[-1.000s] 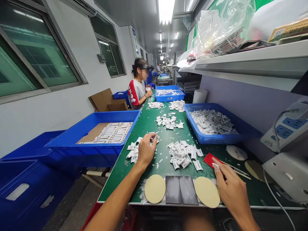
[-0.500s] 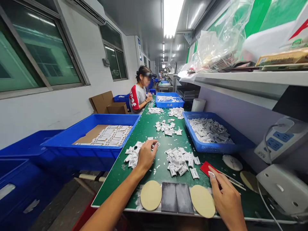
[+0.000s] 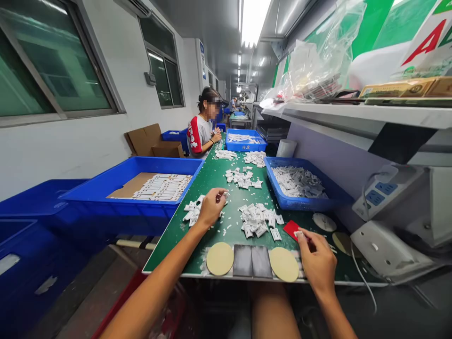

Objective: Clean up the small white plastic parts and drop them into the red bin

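Note:
My left hand [image 3: 212, 207] is closed in a pinch on a small white piece [image 3: 226, 193], above the right side of the left pile of white parts [image 3: 191, 210]. My right hand [image 3: 316, 254] pinches a white part [image 3: 298, 233] beside a red block [image 3: 291, 229] on the green table [image 3: 212, 175]. Between my hands lies a heap of white plastic parts [image 3: 256, 219]. Along the front edge are two round cream pads [image 3: 219, 259] with dark rectangular plates [image 3: 243, 261] between them.
A blue basket of white parts [image 3: 296, 201] stands at the right, a blue tray [image 3: 158, 165] at the left. A person [image 3: 203, 127] sits further back. A power strip [image 3: 388, 188] and white box [image 3: 384, 249] are at the right.
The camera view has shifted, showing more below the table edge. My left hand still pinches a small piece; my right hand remains beside the red block with a white part.

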A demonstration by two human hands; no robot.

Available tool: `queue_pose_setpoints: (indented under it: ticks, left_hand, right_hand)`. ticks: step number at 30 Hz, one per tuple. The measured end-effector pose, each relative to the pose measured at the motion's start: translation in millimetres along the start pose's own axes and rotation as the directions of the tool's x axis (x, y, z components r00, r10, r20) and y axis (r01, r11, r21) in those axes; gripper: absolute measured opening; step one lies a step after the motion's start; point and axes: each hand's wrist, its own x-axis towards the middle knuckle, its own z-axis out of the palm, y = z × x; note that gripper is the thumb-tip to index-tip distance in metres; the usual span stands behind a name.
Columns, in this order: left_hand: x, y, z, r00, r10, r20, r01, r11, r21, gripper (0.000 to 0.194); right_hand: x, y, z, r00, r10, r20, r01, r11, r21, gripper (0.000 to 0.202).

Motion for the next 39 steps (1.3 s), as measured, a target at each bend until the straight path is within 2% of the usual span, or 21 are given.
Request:
queue_pose_setpoints:
  ticks: [2,3,5,7,8,10,14,18,22,31,36,39]
  left_hand:
    - [-13,6,-10.8,0.997,-0.024,0.068,0.025,1.0,-0.007,0.022]
    - [-23,10,-17.2,0.992,-0.012,0.129,0.012,1.0,0.002,0.022]
    - [-47,19,-30.5,0.964,0.046,0.262,-0.066,0.996,0.065,0.022]
    - [-75,26,-41.7,0.93,0.091,0.355,-0.162,0.971,0.177,0.025]
    - [-88,28,-45.3,0.919,0.094,0.383,-0.194,0.953,0.233,0.026]
    - [-110,32,-47.7,0.91,0.069,0.408,-0.209,0.928,0.31,0.025]
    - [-134,39,-38.9,0.917,0.035,0.397,-0.204,0.897,0.392,0.016]
    - [-141,46,-29.7,0.942,0.01,0.335,-0.168,0.878,0.449,0.015]
    - [-144,47,-26.7,0.955,0.005,0.296,-0.15,0.869,0.472,0.014]
    - [-142,47,-28.1,0.946,-0.005,0.325,-0.162,0.861,0.482,0.02]
    - [-136,43,-31.9,0.934,0.009,0.357,-0.183,0.871,0.457,0.022]
    - [-134,44,-34.1,0.939,0.003,0.343,-0.162,0.885,0.436,0.024]
  right_hand:
    - [-1,-5,-4,0.999,0.025,-0.038,-0.022,0.998,0.06,0.033]
    - [-2,-8,-6,1.0,0.021,-0.017,-0.02,0.996,0.087,0.032]
    - [-7,-17,-13,0.992,-0.014,0.125,-0.002,0.992,0.123,0.029]
    - [-13,-27,-19,0.941,-0.07,0.33,0.03,0.992,0.125,0.025]
    - [-16,-31,-22,0.904,-0.101,0.415,0.062,0.992,0.108,0.024]
    - [-23,-37,-25,0.845,-0.169,0.507,0.169,0.985,0.048,0.022]
    - [-28,-39,-25,0.819,-0.251,0.517,0.347,0.933,-0.098,0.02]
    - [-25,-42,-26,0.785,-0.278,0.553,0.429,0.889,-0.161,0.017]
    - [-23,-45,-27,0.768,-0.262,0.584,0.457,0.863,-0.214,0.017]
    - [-25,-43,-26,0.747,-0.247,0.618,0.453,0.869,-0.201,0.018]
    - [-27,-46,-25,0.785,-0.263,0.561,0.476,0.836,-0.274,0.016]
    - [-29,-48,-27,0.788,-0.299,0.537,0.497,0.824,-0.271,0.017]
